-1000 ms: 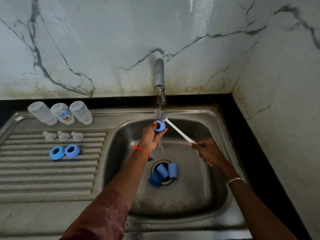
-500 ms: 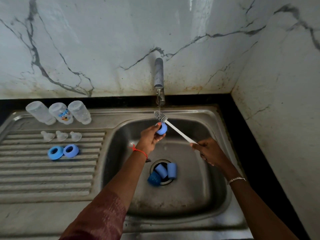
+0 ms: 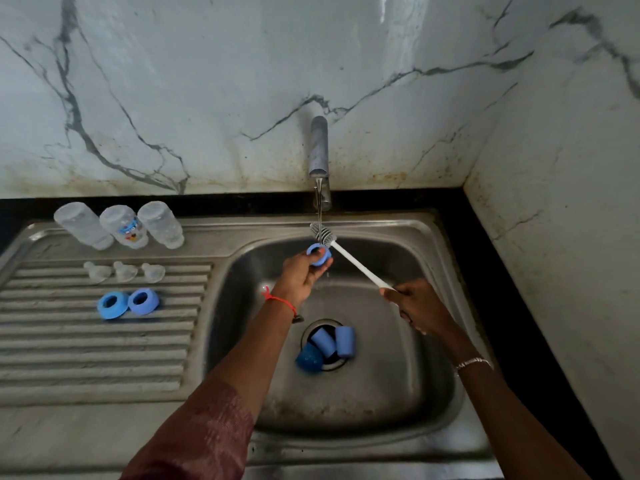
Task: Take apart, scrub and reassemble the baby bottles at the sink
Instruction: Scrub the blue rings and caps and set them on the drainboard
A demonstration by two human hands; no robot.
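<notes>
Blue collar ring [image 3: 319, 255] has turned in the left hand [image 3: 301, 275] since half a second ago, and its opening faces the camera again; bottle brush [image 3: 353, 265] has barely shifted. Left hand's fingers and thumb pinch the ring by its rim, held over the sink [image 3: 433, 341] basin. Right hand [image 3: 417, 306] is curled round the low end of the white handle. The brush slants up and to the left from it, bristle head just above the ring and under the thin stream from the tap [image 3: 318, 147]. Below and between both hands, three blue caps [image 3: 323, 341] lie at the drain. Well left of the left hand, on the ribbed drainboard [image 3: 69, 358]: three clear bottles [image 3: 124, 226] in a row, three clear nipples [image 3: 123, 271] in front of them, two more blue rings [image 3: 112, 305] side by side. Red thread [image 3: 280, 301] on left wrist, bracelet [image 3: 472, 362] on right.
</notes>
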